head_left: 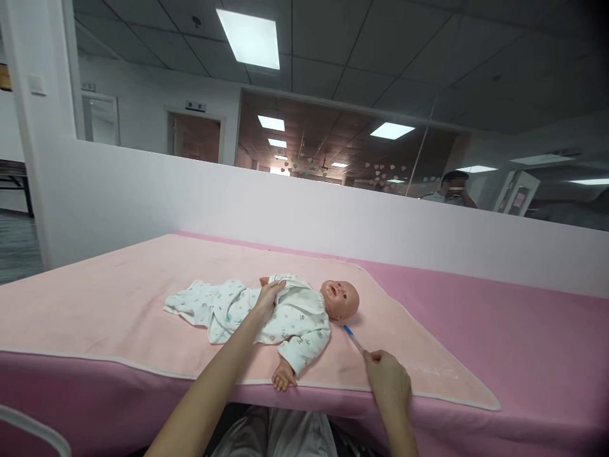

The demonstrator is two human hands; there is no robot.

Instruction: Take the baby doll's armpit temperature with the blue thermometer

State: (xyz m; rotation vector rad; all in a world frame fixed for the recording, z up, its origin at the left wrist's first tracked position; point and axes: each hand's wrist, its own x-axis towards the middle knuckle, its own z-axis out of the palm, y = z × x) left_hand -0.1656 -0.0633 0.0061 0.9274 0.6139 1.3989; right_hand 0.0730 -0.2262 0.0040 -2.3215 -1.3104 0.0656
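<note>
A baby doll (341, 301) in a white printed outfit lies on its back, head to the right. My left hand (270, 298) reaches across its body, fingers closed on the edge of the doll's top (299, 317) at the chest. Between the fingers of my right hand (387, 377) is a thin whitish stick with a blue end, which looks like a thermometer (354, 339). Its blue end points at the doll's neck and sits just short of the head. One doll hand (284, 376) rests at the near edge of the mat.
A light pink mat (143, 266) with a pale border covers much of the pink padded surface (523, 317). Behind it rises a white low wall (333, 212) with glass above. A person (454, 187) shows in the glass. A white curved rail (35, 428) is at lower left.
</note>
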